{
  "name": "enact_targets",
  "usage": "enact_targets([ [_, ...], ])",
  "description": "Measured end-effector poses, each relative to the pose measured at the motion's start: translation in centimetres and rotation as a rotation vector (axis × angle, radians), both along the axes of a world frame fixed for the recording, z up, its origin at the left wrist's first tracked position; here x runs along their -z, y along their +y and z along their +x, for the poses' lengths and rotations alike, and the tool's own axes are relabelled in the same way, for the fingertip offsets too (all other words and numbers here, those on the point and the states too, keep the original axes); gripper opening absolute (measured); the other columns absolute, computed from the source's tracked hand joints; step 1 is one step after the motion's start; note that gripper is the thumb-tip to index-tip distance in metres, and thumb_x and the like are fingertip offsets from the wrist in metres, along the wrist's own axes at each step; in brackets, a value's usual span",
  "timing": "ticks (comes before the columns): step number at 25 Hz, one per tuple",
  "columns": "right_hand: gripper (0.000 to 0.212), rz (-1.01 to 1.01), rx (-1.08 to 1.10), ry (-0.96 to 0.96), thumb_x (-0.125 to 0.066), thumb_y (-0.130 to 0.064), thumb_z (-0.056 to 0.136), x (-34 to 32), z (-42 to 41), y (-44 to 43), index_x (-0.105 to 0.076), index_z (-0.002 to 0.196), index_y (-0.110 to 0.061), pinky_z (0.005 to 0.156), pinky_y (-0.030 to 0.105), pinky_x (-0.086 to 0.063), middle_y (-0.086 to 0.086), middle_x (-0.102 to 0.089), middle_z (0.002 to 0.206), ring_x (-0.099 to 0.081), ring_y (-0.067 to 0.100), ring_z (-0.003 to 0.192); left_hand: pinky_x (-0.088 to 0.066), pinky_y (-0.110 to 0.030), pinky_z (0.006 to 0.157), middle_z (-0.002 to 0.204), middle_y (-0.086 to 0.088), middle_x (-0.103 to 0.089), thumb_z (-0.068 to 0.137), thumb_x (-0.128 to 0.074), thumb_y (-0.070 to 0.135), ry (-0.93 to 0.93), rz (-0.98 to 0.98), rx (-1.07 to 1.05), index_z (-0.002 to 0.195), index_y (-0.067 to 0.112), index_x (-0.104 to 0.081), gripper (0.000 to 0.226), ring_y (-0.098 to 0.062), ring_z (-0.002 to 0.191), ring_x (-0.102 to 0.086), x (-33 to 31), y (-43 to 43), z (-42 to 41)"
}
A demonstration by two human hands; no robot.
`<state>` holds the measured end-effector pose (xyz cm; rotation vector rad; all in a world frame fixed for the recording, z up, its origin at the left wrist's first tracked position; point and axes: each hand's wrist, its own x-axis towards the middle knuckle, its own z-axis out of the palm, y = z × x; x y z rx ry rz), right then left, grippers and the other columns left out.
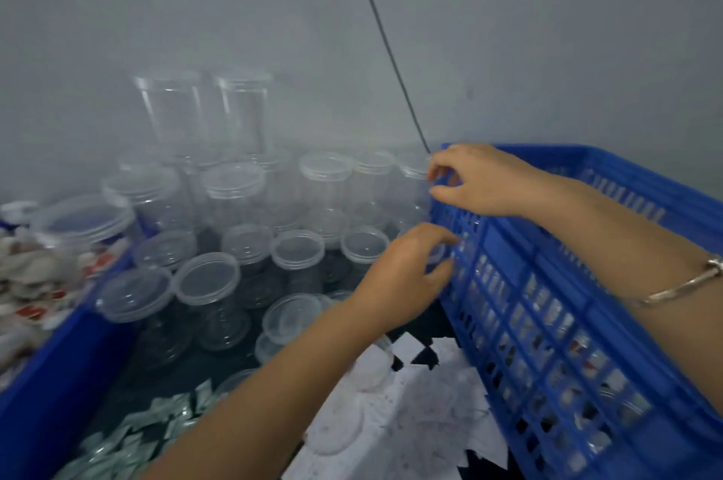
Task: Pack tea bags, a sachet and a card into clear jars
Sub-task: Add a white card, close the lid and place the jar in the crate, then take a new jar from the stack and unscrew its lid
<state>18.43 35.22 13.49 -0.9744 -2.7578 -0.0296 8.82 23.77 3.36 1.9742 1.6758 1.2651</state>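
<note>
Blue crate (567,284) is seen at right on the dark desk (219,366). Clear and red-white items are glimpsed through its lattice wall, but are too blurred to be identified. Right hand (477,180) is set at the crate's near top corner, with index finger and thumb curled narrowly about the rim. A metal bracelet (680,284) is worn on that wrist. Left hand (407,276) is held just below, fingertips touching the lattice wall, fingers half curled. Whether anything is pinched cannot be told.

Clear jars (234,186), lids on, are stacked against the grey wall left of the crate, with 2 tall ones on top. Silvery-green sachets (148,428) are heaped at bottom left. Tea bags (31,272) are piled in a blue bin (39,381) at far left; their red print is too blurred to be read. White cards (430,421) are scattered between the left forearm and the crate. A dark cable (387,49) is hung down the wall.
</note>
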Motion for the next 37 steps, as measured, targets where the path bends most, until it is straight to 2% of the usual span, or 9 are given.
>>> enact_targets([
  [10, 0.057, -0.452, -0.084, 0.446, -0.067, -0.029, 0.093, -1.1, -18.1, -3.8, -0.042, 0.141, -0.012, 0.095, 0.032, -0.040, 0.013, -0.045, 0.141, -0.051, 0.025, 0.122, -0.036, -0.023, 0.092, 0.134, -0.004, -0.050, 0.092, -0.058, 0.011, -0.257, 0.102, -0.596, 0.132, 0.009, -0.046, 0.041, -0.009, 0.118, -0.046, -6.9, -5.7, -18.5],
  [14, 0.068, -0.574, -0.007, 0.567, -0.058, -0.015, 0.094, -0.5, -23.5, -4.0, -0.020, 0.151, -0.013, 0.089, 0.031, -0.037, 0.015, -0.027, 0.149, -0.044, 0.026, 0.120, -0.034, -0.028, 0.100, 0.151, -0.003, -0.035, 0.092, -0.057, 0.014, -0.363, -0.046, -0.589, 0.147, 0.013, -0.027, 0.063, -0.015, 0.136, -0.036, -8.8, -4.0, -22.9],
  [18, 0.077, -0.631, 0.074, 0.692, -0.054, -0.004, 0.092, 0.2, -27.0, -2.9, -0.009, 0.154, -0.014, 0.105, 0.039, -0.038, 0.017, -0.022, 0.150, -0.037, 0.035, 0.135, -0.038, -0.011, 0.073, 0.118, 0.009, -0.052, 0.090, -0.054, 0.006, -0.500, -0.074, -0.579, 0.134, 0.012, -0.038, 0.047, -0.016, 0.109, -0.050, -8.9, 0.1, -23.4],
  [21, 0.082, -0.691, 0.096, 0.748, -0.060, -0.013, 0.093, 0.8, -28.0, -1.8, -0.006, 0.155, -0.012, 0.099, 0.035, -0.039, 0.018, -0.028, 0.149, -0.041, 0.034, 0.133, -0.039, -0.025, 0.080, 0.136, -0.006, -0.040, 0.088, -0.054, 0.006, -0.578, -0.055, -0.627, 0.131, 0.007, -0.035, 0.046, -0.022, 0.109, -0.046, -9.0, 2.1, -23.4],
  [25, 0.057, -0.709, 0.032, 0.806, -0.056, -0.009, 0.095, 1.2, -27.1, -1.5, -0.028, 0.144, -0.010, 0.080, 0.029, -0.043, 0.011, -0.055, 0.128, -0.057, 0.026, 0.113, -0.047, -0.038, 0.096, 0.135, -0.013, -0.044, 0.087, -0.051, 0.002, -0.567, -0.021, -0.582, 0.132, 0.009, -0.037, 0.048, -0.027, 0.116, -0.052, -9.0, 2.4, -23.0],
  [29, 0.047, -0.519, 0.037, 0.959, -0.043, -0.003, 0.095, 1.1, -23.0, -4.5, -0.045, 0.141, -0.009, 0.087, 0.032, -0.046, 0.008, -0.058, 0.115, -0.058, 0.023, 0.105, -0.045, -0.034, 0.096, 0.136, -0.009, -0.041, 0.082, -0.063, 0.005, -0.521, 0.076, -0.517, 0.136, 0.012, -0.033, 0.062, -0.024, 0.122, -0.047, -9.0, -0.9, -19.8],
  [31, 0.030, -0.496, 0.039, 0.980, -0.039, -0.005, 0.097, 0.9, -19.8, -6.4, -0.065, 0.112, -0.007, 0.092, 0.042, -0.053, 0.014, -0.065, 0.102, -0.065, 0.025, 0.092, -0.040, -0.033, 0.102, 0.139, -0.007, -0.037, 0.078, -0.074, 0.016, -0.447, 0.121, -0.534, 0.140, 0.012, -0.028, 0.077, -0.021, 0.128, -0.040, -8.4, -3.8, -17.7],
  [33, 0.031, -0.687, -0.003, 0.917, -0.036, -0.006, 0.097, 1.1, -17.0, -8.8, -0.060, 0.077, -0.008, 0.077, 0.044, -0.059, 0.014, -0.062, 0.074, -0.064, 0.022, 0.061, -0.039, -0.038, 0.107, 0.139, -0.007, -0.037, 0.072, -0.083, 0.029, -0.413, 0.145, -0.562, 0.140, 0.011, -0.025, 0.091, -0.022, 0.129, -0.040, -7.1, -6.8, -15.5],
  [37, 0.037, -0.648, -0.056, 0.677, -0.037, -0.026, 0.102, 2.7, -12.9, -12.9, -0.057, 0.074, -0.012, 0.056, 0.033, -0.055, 0.006, -0.061, 0.061, -0.059, 0.014, 0.047, -0.040, -0.040, 0.107, 0.135, -0.007, -0.042, 0.068, -0.086, 0.035, -0.486, 0.153, -0.567, 0.136, 0.009, -0.029, 0.093, -0.021, 0.127, -0.043, -3.0, -12.4, -11.6],
])
